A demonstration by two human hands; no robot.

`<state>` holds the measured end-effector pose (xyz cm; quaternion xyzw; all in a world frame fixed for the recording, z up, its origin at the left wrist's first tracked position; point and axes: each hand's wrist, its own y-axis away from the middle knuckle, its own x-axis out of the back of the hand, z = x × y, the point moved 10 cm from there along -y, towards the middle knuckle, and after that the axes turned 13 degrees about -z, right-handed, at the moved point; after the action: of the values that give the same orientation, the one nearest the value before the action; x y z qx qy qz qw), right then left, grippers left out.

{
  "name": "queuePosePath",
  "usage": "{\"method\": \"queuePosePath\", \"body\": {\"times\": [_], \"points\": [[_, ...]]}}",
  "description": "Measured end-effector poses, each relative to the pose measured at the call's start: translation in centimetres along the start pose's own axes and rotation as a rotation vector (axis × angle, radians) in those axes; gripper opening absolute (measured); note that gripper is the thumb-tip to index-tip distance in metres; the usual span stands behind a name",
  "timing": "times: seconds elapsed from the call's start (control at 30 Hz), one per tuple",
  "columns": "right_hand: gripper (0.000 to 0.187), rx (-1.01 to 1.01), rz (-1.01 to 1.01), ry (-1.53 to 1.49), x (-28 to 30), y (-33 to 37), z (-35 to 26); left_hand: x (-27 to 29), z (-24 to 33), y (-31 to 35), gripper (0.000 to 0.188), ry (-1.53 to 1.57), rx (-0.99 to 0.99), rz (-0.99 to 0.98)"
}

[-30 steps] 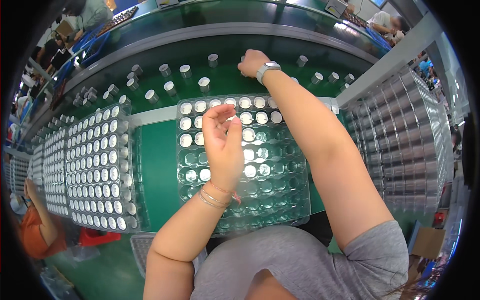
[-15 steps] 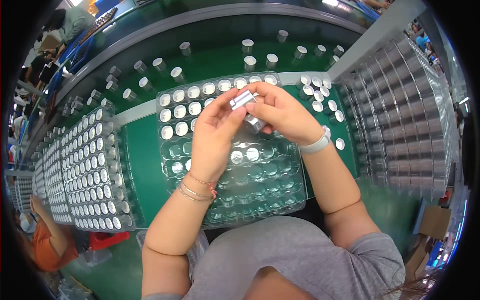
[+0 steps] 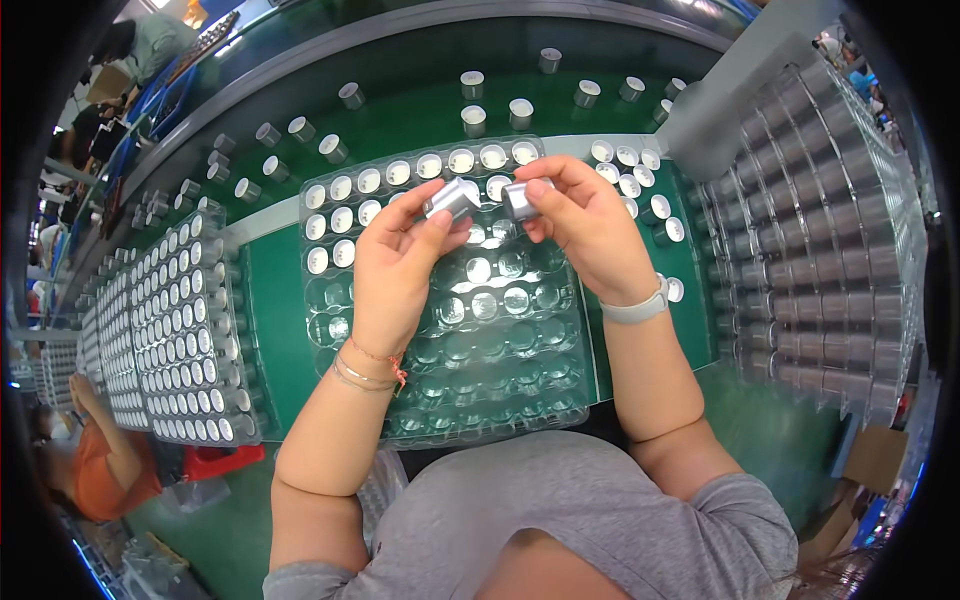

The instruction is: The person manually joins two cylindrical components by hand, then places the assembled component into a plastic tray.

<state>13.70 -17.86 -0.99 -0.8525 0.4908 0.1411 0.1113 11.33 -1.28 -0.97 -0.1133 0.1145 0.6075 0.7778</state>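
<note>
My left hand (image 3: pixel 398 262) pinches a short silver metal cylinder (image 3: pixel 452 200), tilted with its white end toward the upper right. In my right hand (image 3: pixel 590 225) is a second silver cylinder (image 3: pixel 520 201), held between thumb and fingers. The two cylinders are apart, a small gap between them. Both hands hover over a clear plastic tray (image 3: pixel 480 385) with round pockets. Its far rows hold white-topped cylinders (image 3: pixel 369 180); the nearer pockets look unfilled. My hands hide part of the middle rows.
Loose cylinders stand on the green belt (image 3: pixel 400 120) beyond the tray. More white-topped ones cluster at the right (image 3: pixel 660 207). A tall stack of filled trays (image 3: pixel 815 250) rises on the right, and filled trays (image 3: pixel 180 340) lie at left. A person in orange (image 3: pixel 110 460) sits far left.
The two cylinders were close together between my hands; now they are apart, one in each hand. My left hand has shifted left and my view has moved slightly.
</note>
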Motion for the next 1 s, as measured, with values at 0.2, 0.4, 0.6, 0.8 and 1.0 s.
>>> {"method": "queuePosePath", "body": {"times": [0.2, 0.4, 0.6, 0.8, 1.0], "points": [[0.027, -0.006, -0.013, 0.016, -0.7, 0.0, -0.3, 0.3, -0.9, -0.1, 0.033, -0.037, 0.040, -0.039], [0.038, 0.004, -0.102, 0.005, -1.8, 0.0, -0.2, -0.8, -0.1, -0.2, 0.042, -0.012, 0.025, -0.123], [0.039, -0.013, -0.107, 0.029, -2.1, 0.0, -0.2, -0.7, -0.1, -0.1, 0.050, -0.030, 0.042, -0.123], [0.031, 0.036, -0.104, 0.033, -2.1, 0.0, -0.7, -0.8, 0.5, -0.1, 0.049, -0.087, 0.001, -0.129], [0.031, 0.035, -0.041, 0.134, -1.0, 0.2, -0.8, -0.9, 0.4, -0.2, 0.048, -0.068, 0.014, -0.149]]}}
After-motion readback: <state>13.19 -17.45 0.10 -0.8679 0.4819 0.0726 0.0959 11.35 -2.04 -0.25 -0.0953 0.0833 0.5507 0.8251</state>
